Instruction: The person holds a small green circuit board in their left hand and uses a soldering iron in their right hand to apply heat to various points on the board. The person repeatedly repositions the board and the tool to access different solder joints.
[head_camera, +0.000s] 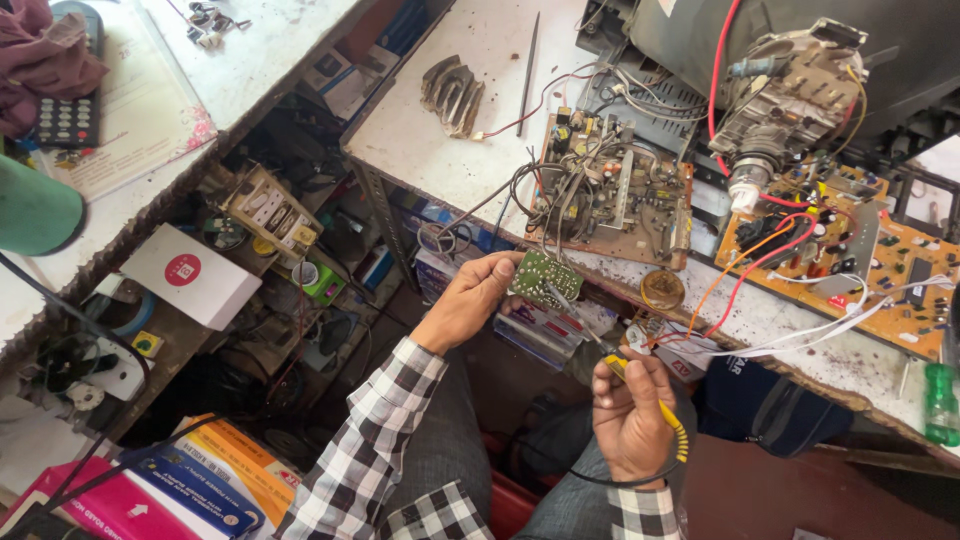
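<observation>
My left hand (468, 298) holds a small green circuit board (546, 279) by its left edge, just below the front edge of the white workbench (440, 150). In my right hand (628, 420) is a yellow-handled soldering iron (640, 385), and its thin metal tip reaches up to the green board's lower right corner. A dark cable runs from the iron's handle under my right wrist. Both sleeves are black-and-white check.
A brown circuit board (610, 190) with tangled wires lies on the bench, beside an orange board (880, 270) and a tube neck (760, 150) with red wires. A round tin (662, 289) sits at the bench edge. Cluttered shelves (270, 230), coloured boxes (200, 480) and a remote (66, 122) are at left.
</observation>
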